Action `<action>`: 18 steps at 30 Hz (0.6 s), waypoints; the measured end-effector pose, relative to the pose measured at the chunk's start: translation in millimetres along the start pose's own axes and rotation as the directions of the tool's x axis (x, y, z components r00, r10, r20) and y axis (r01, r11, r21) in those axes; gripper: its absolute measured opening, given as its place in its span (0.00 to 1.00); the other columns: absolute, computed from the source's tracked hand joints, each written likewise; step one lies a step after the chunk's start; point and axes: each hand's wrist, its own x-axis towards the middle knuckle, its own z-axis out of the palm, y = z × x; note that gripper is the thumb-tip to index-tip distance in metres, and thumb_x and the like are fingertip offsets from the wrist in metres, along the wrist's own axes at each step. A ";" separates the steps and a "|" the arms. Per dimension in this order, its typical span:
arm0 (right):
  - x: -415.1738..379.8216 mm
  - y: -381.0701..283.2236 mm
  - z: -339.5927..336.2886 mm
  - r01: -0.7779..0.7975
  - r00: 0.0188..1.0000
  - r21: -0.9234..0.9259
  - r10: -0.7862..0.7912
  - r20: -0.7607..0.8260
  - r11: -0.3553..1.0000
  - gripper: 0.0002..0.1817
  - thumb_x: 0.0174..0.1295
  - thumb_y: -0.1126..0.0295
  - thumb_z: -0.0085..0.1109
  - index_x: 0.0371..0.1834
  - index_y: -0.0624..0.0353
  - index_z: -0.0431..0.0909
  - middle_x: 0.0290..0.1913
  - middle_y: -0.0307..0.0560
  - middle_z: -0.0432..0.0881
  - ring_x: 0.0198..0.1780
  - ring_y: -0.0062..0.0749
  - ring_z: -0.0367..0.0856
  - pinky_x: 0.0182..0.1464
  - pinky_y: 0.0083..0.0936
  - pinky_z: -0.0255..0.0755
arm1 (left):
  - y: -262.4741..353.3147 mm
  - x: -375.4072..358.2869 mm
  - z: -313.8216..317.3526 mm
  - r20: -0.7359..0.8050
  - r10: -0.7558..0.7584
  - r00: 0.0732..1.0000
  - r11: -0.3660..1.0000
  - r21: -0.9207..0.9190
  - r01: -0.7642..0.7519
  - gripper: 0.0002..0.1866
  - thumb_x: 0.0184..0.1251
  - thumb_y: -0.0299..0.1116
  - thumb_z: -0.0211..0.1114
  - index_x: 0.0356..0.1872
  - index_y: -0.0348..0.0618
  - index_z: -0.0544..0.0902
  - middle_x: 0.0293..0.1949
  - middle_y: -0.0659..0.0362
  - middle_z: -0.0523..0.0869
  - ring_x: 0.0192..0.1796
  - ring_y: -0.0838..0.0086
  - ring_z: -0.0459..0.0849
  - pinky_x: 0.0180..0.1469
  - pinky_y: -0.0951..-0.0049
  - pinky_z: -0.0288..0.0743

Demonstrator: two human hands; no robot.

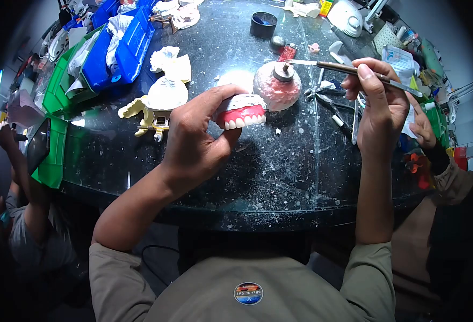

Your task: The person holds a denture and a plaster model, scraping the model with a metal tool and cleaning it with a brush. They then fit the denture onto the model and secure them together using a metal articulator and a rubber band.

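The left hand [193, 139] holds a denture model [240, 112] with pink gums and white teeth above the middle of the dark tabletop [279, 177], its fingers curled and pinching the plaster base. The right hand [378, 102] pinches a slim metal spatula [333, 66] whose tip reaches left to a small burner [283, 71] atop a pink lump just beyond the model. Plaster casts [164, 91] lie to the far left, beside blue bins [121, 45].
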 end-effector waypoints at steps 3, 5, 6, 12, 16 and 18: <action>-0.3 0.8 0.3 -0.001 1.000 0.007 0.001 -0.002 1.000 0.09 0.64 0.70 0.59 0.40 0.65 0.80 0.27 0.45 0.84 0.28 0.19 0.81 0.34 0.13 0.73 | 0.5 -0.2 0.1 -0.002 -0.009 1.000 1.000 -0.003 0.009 0.18 0.61 0.35 0.70 0.49 0.36 0.81 0.39 0.57 0.86 0.37 0.79 0.82 0.41 0.78 0.76; -0.2 1.1 0.3 0.001 1.000 0.008 -0.001 0.001 1.000 0.09 0.64 0.70 0.59 0.40 0.65 0.80 0.28 0.45 0.84 0.28 0.19 0.81 0.34 0.13 0.73 | 0.9 -0.3 0.2 -0.002 -0.019 1.000 1.000 -0.007 0.019 0.18 0.60 0.34 0.70 0.49 0.36 0.81 0.39 0.57 0.86 0.37 0.79 0.82 0.41 0.78 0.76; -0.2 1.3 0.1 0.003 1.000 0.006 -0.003 0.004 1.000 0.09 0.64 0.70 0.59 0.40 0.65 0.80 0.28 0.45 0.84 0.28 0.19 0.81 0.34 0.13 0.73 | 1.2 -0.1 0.1 0.000 -0.023 1.000 1.000 -0.010 0.023 0.18 0.60 0.34 0.71 0.48 0.36 0.81 0.39 0.57 0.86 0.37 0.79 0.82 0.41 0.78 0.75; -0.9 1.0 0.1 0.006 1.000 0.009 -0.006 0.004 1.000 0.09 0.64 0.70 0.59 0.41 0.65 0.80 0.28 0.45 0.84 0.29 0.19 0.81 0.34 0.13 0.73 | 3.8 0.4 -1.6 0.076 -0.168 0.983 0.974 -0.138 0.177 0.17 0.60 0.27 0.69 0.50 0.35 0.80 0.40 0.57 0.86 0.42 0.79 0.84 0.47 0.78 0.77; -2.7 0.0 3.4 -0.010 1.000 0.033 0.011 -0.015 0.999 0.08 0.64 0.71 0.59 0.40 0.65 0.79 0.27 0.44 0.84 0.28 0.18 0.80 0.33 0.13 0.72 | 3.3 1.2 -2.4 0.162 -0.310 0.937 0.918 -0.207 0.339 0.17 0.61 0.23 0.67 0.52 0.34 0.78 0.42 0.57 0.86 0.46 0.78 0.84 0.51 0.77 0.77; -5.2 1.8 0.4 -0.024 0.999 0.030 0.023 0.033 0.999 0.07 0.64 0.71 0.58 0.39 0.64 0.79 0.27 0.43 0.83 0.27 0.17 0.79 0.32 0.12 0.71 | 0.4 1.9 -3.3 0.197 -0.344 0.918 0.906 -0.188 0.379 0.18 0.60 0.21 0.66 0.52 0.33 0.78 0.43 0.57 0.85 0.46 0.79 0.84 0.52 0.77 0.77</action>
